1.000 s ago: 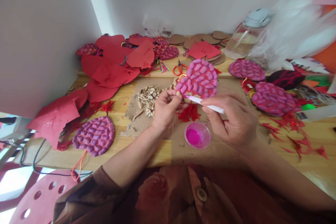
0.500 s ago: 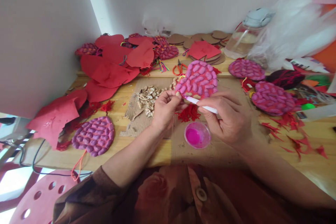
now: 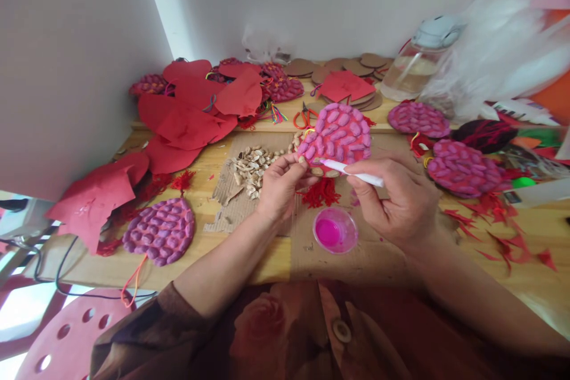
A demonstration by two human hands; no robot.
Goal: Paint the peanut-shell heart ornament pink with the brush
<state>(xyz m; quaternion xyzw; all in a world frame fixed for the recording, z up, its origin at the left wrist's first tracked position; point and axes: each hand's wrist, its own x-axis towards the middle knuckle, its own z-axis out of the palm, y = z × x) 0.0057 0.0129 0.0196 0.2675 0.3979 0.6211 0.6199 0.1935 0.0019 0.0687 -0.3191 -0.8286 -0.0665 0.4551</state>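
Note:
My left hand (image 3: 280, 184) pinches the lower left edge of a round disc covered in pink-painted peanut shells (image 3: 337, 133) and holds it tilted above the table. My right hand (image 3: 396, 199) grips a white brush (image 3: 354, 171), whose tip touches the disc's lower edge where a few shells are still bare. Below the hands a small clear cup of pink paint (image 3: 335, 229) stands on a sheet of cardboard (image 3: 249, 202). A red tassel (image 3: 320, 193) hangs under the disc.
A pile of peanut shells (image 3: 252, 166) lies left of the disc. Other painted discs (image 3: 159, 230) (image 3: 463, 167) (image 3: 418, 117), red paper shapes (image 3: 196, 104), orange scissors (image 3: 305, 116), brown card rounds (image 3: 351, 65) and a clear jar (image 3: 418, 59) crowd the wooden table (image 3: 534, 285). A red stool (image 3: 66, 338) stands lower left.
My right hand has shifted slightly right and up along the disc's lower edge, the brush now lying flatter. The left hand and disc have barely moved.

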